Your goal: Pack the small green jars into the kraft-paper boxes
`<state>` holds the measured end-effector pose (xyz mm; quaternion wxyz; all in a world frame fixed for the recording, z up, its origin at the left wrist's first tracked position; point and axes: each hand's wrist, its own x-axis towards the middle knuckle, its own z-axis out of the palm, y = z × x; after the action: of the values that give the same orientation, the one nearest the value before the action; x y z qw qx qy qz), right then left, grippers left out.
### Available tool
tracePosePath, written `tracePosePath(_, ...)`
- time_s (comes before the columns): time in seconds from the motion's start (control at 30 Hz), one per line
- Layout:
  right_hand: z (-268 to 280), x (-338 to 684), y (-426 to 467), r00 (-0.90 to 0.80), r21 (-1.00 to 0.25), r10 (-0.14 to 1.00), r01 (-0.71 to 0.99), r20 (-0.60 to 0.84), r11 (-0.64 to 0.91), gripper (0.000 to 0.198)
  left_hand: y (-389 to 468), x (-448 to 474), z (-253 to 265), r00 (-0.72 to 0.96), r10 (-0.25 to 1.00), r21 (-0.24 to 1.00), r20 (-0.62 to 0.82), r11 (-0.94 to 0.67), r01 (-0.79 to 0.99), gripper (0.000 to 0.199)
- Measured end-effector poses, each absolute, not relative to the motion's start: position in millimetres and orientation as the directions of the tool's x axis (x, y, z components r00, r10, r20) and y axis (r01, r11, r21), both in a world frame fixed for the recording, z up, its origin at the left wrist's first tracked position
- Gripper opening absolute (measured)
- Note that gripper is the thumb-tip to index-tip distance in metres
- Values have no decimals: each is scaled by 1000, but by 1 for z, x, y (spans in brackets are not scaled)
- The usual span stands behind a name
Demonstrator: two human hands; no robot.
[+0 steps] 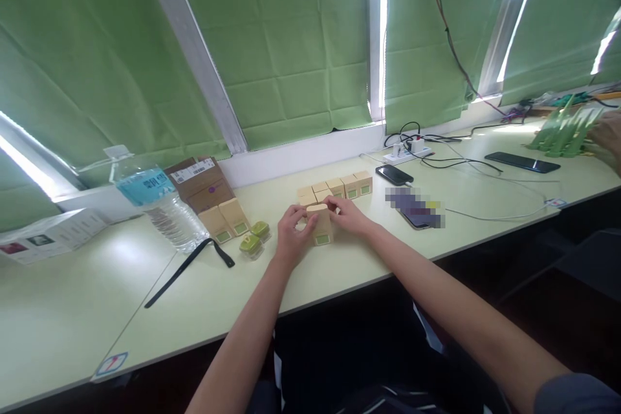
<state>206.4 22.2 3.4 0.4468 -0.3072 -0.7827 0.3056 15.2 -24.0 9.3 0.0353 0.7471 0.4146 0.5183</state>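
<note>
A small tan cardboard box [320,223] with a green label stands upright near the middle of the table. My left hand [294,231] grips its left side, thumb on the front face. At its upper right edge, my right hand [347,215] has its fingers closed on the box. Just behind stands a row of similar small boxes [350,187], partly hidden by my hands. Two more tan boxes [233,217] stand to the left, with two small clear containers with green tops [251,244] in front of them.
A large water bottle [162,200], a black strap [187,266] and an opened brown carton [201,184] are at the left, beside white boxes [48,233]. Phones [394,174], a power strip [407,154] and cables lie right. Another person's hand [609,136] is by green strips [563,132].
</note>
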Motion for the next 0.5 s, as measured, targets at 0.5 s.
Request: tracePosePath(0.5,0,203,24,-452,-714,753,299,478,633,19,-17,17,2,49,737,599,674,-584,548,27)
